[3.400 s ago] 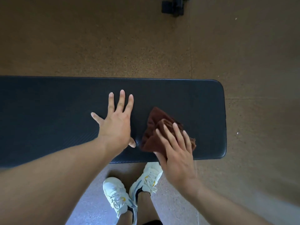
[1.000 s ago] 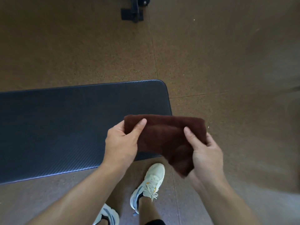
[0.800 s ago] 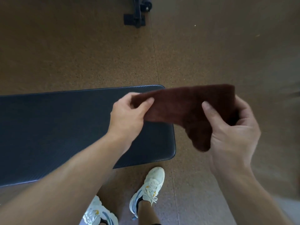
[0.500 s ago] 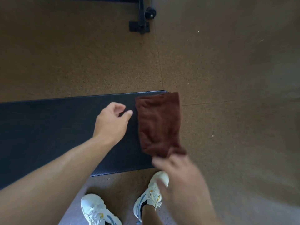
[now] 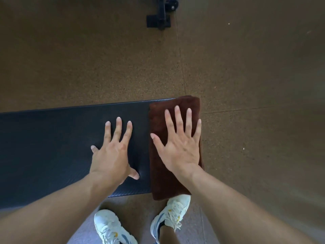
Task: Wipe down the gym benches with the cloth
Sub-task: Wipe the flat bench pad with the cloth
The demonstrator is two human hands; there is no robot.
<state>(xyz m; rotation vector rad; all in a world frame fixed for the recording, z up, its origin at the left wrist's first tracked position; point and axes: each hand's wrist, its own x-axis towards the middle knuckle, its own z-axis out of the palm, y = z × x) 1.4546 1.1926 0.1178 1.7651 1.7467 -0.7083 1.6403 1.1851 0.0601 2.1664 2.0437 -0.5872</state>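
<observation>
Cloth [image 5: 159, 175] covers the bench [image 5: 52, 148] right end, under right hand [image 5: 179, 147].

The cloth [image 5: 159, 173] hides the bench [image 5: 52, 147] end.

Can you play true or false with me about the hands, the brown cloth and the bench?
1. The right hand lies flat on the cloth. True.
2. The left hand holds the cloth. False: it rests flat on the bare bench.
3. The cloth lies at the bench's end. True.
4. The cloth is crumpled into a ball. False: it lies spread out flat.
5. The person wears black boots. False: white sneakers.
</observation>
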